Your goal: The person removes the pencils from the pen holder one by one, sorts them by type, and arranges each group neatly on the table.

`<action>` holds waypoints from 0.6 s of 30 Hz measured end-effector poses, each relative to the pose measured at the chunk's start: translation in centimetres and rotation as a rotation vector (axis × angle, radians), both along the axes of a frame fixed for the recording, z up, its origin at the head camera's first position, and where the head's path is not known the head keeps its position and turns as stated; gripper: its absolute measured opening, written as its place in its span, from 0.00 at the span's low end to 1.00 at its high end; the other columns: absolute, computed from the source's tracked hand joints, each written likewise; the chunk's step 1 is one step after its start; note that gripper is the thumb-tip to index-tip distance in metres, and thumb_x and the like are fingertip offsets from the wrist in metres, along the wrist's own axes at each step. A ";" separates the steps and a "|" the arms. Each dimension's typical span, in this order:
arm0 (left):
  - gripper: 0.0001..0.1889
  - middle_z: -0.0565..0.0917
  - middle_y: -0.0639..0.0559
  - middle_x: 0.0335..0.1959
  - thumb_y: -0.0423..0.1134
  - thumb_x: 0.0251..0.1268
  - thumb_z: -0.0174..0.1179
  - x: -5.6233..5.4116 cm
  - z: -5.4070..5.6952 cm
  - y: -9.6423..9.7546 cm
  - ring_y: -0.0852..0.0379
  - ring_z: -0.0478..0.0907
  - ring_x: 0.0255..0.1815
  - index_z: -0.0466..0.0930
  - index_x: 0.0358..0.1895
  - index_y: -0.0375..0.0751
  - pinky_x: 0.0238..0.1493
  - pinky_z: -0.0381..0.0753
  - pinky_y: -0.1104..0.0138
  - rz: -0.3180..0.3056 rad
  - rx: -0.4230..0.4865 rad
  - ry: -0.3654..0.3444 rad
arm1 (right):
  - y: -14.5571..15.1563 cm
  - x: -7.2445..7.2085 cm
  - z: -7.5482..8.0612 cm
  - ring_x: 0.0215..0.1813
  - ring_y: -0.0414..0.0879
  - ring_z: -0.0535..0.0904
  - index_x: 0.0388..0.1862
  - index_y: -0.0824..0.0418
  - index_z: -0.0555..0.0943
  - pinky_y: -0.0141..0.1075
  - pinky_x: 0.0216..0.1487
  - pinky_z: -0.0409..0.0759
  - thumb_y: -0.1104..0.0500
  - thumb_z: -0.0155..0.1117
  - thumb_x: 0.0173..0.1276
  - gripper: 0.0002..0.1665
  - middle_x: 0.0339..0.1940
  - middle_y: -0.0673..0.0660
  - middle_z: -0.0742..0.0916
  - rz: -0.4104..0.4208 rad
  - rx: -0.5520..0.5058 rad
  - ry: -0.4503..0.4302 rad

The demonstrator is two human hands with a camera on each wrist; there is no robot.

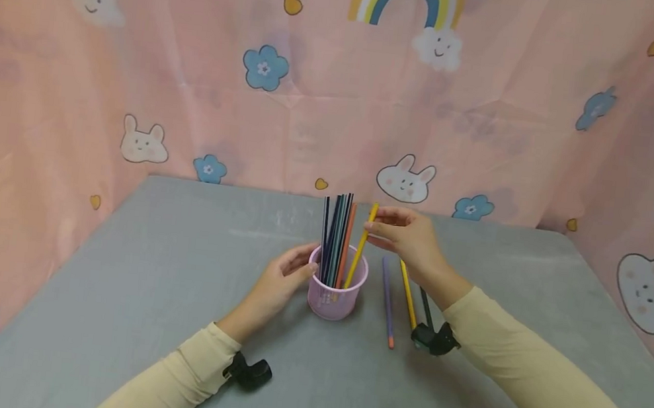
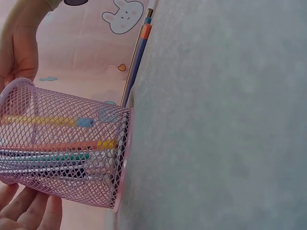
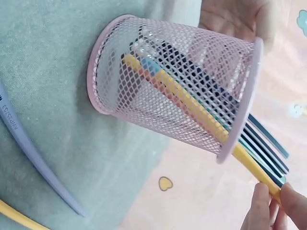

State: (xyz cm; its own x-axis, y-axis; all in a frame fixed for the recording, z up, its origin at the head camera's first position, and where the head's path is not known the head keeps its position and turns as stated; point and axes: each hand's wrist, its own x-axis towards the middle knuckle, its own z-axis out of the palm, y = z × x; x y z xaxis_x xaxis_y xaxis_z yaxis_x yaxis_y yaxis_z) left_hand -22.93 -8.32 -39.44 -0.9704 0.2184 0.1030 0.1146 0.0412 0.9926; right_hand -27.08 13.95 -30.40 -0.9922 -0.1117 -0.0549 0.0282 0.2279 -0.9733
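A pink mesh pen cup (image 1: 331, 305) stands upright on the table, with my left hand (image 1: 280, 279) gripping its left side, thumb near the rim. Above its right side, my right hand (image 1: 413, 240) pinches a yellow pencil (image 1: 361, 247) near the top between thumb and fingers. That pencil slants down into the cup; through the mesh in the left wrist view, its blue end (image 2: 85, 122) shows short of the cup's base. Several dark pencils (image 1: 332, 238) and an orange pencil (image 1: 347, 239) lean together inside the cup.
To the right of the cup lie a purple pencil (image 1: 386, 303), another yellow pencil (image 1: 408, 296) and a dark pencil (image 1: 426, 307), the last two partly under my right forearm. A pink patterned cloth (image 1: 311, 129) hangs behind the grey table (image 1: 176, 268).
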 end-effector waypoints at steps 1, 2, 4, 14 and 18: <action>0.24 0.76 0.37 0.68 0.35 0.74 0.55 0.0 0.0 0.0 0.43 0.72 0.70 0.69 0.70 0.35 0.71 0.73 0.52 0.003 0.000 0.000 | 0.1 0.1 0.1 0.42 0.36 0.84 0.62 0.69 0.75 0.39 0.55 0.84 0.59 0.66 0.70 0.25 0.43 0.51 0.83 -0.001 -0.006 0.010; 0.24 0.76 0.38 0.68 0.36 0.74 0.55 -0.1 0.0 0.1 0.43 0.72 0.70 0.69 0.70 0.36 0.71 0.73 0.52 0.003 -0.002 0.003 | 0.3 0.2 0.3 0.42 0.36 0.84 0.62 0.69 0.75 0.37 0.54 0.85 0.60 0.66 0.70 0.25 0.42 0.50 0.83 -0.002 -0.008 0.023; 0.24 0.76 0.39 0.68 0.36 0.74 0.56 -0.1 -0.1 0.2 0.44 0.72 0.70 0.69 0.70 0.37 0.71 0.73 0.53 -0.002 -0.004 -0.001 | 0.7 0.5 0.4 0.42 0.35 0.84 0.61 0.69 0.75 0.35 0.52 0.86 0.60 0.65 0.70 0.23 0.40 0.48 0.83 -0.010 -0.011 0.051; 0.23 0.76 0.39 0.68 0.37 0.74 0.56 0.0 -0.1 0.2 0.44 0.73 0.70 0.70 0.69 0.38 0.71 0.73 0.52 0.015 0.007 -0.007 | 1.3 1.3 1.4 0.42 0.36 0.85 0.54 0.67 0.78 0.36 0.51 0.86 0.59 0.66 0.70 0.18 0.37 0.46 0.84 0.014 -0.028 0.123; 0.24 0.76 0.40 0.68 0.38 0.74 0.56 -0.1 -0.1 -0.1 0.45 0.72 0.70 0.70 0.70 0.38 0.72 0.72 0.53 0.008 0.000 -0.004 | 1.1 1.6 1.8 0.42 0.35 0.86 0.52 0.66 0.79 0.34 0.50 0.86 0.59 0.67 0.69 0.16 0.37 0.45 0.84 0.017 -0.035 0.129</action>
